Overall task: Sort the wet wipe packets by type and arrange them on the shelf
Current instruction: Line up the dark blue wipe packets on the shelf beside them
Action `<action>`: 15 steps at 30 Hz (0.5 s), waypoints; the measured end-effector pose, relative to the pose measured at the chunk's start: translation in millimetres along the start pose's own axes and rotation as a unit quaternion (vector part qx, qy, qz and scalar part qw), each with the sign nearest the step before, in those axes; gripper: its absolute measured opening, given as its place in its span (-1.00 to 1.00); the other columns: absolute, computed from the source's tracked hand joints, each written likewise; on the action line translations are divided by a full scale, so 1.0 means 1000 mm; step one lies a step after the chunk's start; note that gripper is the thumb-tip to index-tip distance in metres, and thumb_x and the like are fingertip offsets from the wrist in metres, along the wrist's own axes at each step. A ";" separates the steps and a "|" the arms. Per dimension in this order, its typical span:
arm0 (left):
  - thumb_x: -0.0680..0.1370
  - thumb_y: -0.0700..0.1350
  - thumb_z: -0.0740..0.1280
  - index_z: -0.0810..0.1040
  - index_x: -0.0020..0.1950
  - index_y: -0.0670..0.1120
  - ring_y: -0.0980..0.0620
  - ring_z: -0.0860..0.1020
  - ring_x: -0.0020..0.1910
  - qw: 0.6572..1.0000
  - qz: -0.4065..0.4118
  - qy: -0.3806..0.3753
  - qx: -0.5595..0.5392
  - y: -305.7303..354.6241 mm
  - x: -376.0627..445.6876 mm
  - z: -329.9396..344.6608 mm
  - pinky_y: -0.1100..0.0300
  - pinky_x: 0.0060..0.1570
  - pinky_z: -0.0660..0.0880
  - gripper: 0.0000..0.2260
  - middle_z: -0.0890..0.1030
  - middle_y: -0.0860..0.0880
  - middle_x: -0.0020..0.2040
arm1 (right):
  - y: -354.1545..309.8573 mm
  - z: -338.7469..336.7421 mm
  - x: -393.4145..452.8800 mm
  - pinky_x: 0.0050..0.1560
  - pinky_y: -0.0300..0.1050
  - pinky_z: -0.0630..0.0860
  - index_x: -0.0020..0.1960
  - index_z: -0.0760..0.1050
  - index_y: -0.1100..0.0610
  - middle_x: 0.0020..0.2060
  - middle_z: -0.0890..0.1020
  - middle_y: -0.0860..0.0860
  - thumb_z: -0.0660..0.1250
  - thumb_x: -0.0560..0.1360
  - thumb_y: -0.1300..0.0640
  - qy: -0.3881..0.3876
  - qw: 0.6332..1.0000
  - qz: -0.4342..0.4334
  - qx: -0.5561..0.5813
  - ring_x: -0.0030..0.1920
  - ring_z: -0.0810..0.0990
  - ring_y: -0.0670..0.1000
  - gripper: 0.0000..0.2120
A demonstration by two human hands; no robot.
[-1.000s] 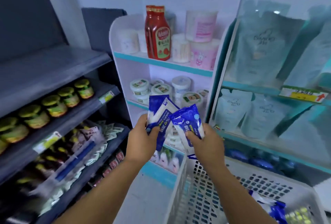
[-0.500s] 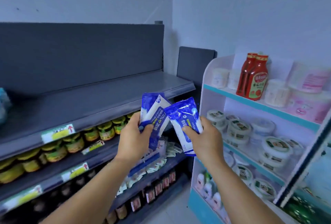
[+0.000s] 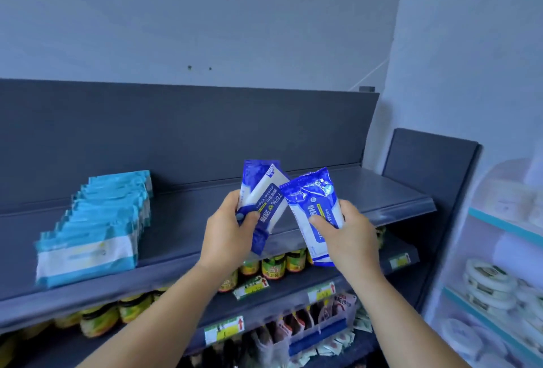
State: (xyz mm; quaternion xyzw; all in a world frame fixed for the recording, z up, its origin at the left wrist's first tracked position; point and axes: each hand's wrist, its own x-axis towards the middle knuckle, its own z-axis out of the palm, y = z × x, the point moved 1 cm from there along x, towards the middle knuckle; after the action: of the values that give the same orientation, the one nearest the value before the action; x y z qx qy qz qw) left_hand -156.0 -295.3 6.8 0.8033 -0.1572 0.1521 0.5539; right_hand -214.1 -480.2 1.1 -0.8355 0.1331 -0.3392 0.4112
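Two dark blue wipe packets are gripped by the left hand and one by the right hand, above the top shelf. Mixing with the light blue row could be risked if they are set too close.

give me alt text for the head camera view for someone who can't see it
Two hands each hold a dark blue alcohol wipes packet, left hand, right hand, above a grey shelf. A row of light blue wipe packets stands on the shelf's left.
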 end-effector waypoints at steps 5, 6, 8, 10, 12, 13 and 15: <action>0.56 -0.20 0.26 0.46 0.02 0.05 0.32 0.53 -0.26 0.999 -0.013 0.018 0.030 -0.026 0.033 -0.033 0.47 -0.38 0.38 -0.86 0.60 0.18 -0.14 | -0.019 0.044 0.026 -0.28 -0.21 0.40 -0.06 0.46 -0.01 -0.25 0.59 -0.19 0.38 0.47 0.01 -0.036 0.999 -0.018 0.001 -0.22 0.54 -0.14 -0.87; 0.56 -0.20 0.26 0.46 0.02 0.06 0.30 0.53 -0.26 0.999 -0.014 0.019 0.041 -0.031 0.041 -0.037 0.48 -0.38 0.37 -0.85 0.60 0.17 -0.14 | -0.020 0.052 0.032 -0.26 -0.17 0.41 -0.05 0.46 -0.01 -0.23 0.60 -0.18 0.37 0.47 0.00 -0.041 0.999 -0.020 0.000 -0.21 0.55 -0.11 -0.87; 0.56 -0.22 0.24 0.45 0.01 0.07 0.25 0.53 -0.25 0.998 -0.015 0.019 0.063 -0.041 0.056 -0.042 0.48 -0.38 0.37 -0.82 0.60 0.13 -0.14 | -0.020 0.067 0.046 -0.27 -0.14 0.41 -0.06 0.45 -0.01 -0.23 0.59 -0.18 0.37 0.47 0.00 -0.049 0.999 -0.021 -0.005 -0.21 0.55 -0.08 -0.87; 0.55 -0.22 0.24 0.44 0.00 0.09 0.21 0.50 -0.18 0.995 -0.005 0.019 0.099 -0.052 0.073 -0.044 0.46 -0.32 0.34 -0.81 0.55 0.06 -0.08 | -0.017 0.082 0.062 -0.31 -0.16 0.39 -0.12 0.43 0.01 -0.26 0.58 -0.17 0.37 0.47 0.00 -0.058 0.998 -0.024 -0.010 -0.23 0.54 -0.08 -0.86; 0.54 -0.21 0.24 0.44 0.01 0.11 0.19 0.45 -0.12 0.991 -0.002 0.020 0.136 -0.063 0.092 -0.046 0.45 -0.25 0.30 -0.80 0.50 0.04 -0.04 | -0.013 0.097 0.080 -0.32 -0.13 0.38 -0.18 0.39 0.03 -0.28 0.58 -0.14 0.38 0.46 0.00 -0.066 0.997 -0.032 -0.020 -0.25 0.53 -0.03 -0.81; 0.54 -0.21 0.23 0.44 0.04 0.11 0.16 0.46 -0.10 0.989 -0.006 0.020 0.148 -0.069 0.102 -0.046 0.38 -0.23 0.33 -0.79 0.51 0.05 -0.03 | -0.011 0.104 0.090 -0.32 -0.12 0.38 -0.19 0.38 0.04 -0.28 0.57 -0.13 0.37 0.46 0.00 -0.070 0.997 -0.037 -0.025 -0.26 0.53 -0.01 -0.80; 0.54 -0.22 0.22 0.42 0.15 0.10 0.08 0.51 -0.08 0.986 -0.029 0.019 0.164 -0.077 0.122 -0.046 0.22 -0.19 0.40 -0.73 0.55 0.08 -0.02 | -0.008 0.117 0.112 -0.31 -0.13 0.40 -0.14 0.38 0.03 -0.26 0.57 -0.16 0.38 0.45 0.02 -0.087 0.995 -0.044 -0.019 -0.24 0.54 -0.03 -0.82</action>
State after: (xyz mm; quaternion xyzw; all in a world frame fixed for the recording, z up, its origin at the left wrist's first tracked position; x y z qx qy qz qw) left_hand -16.7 -236.0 8.3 0.8843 -0.0961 0.1751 0.4219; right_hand -52.8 -461.7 7.6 -0.8748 0.0662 -0.2802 0.3897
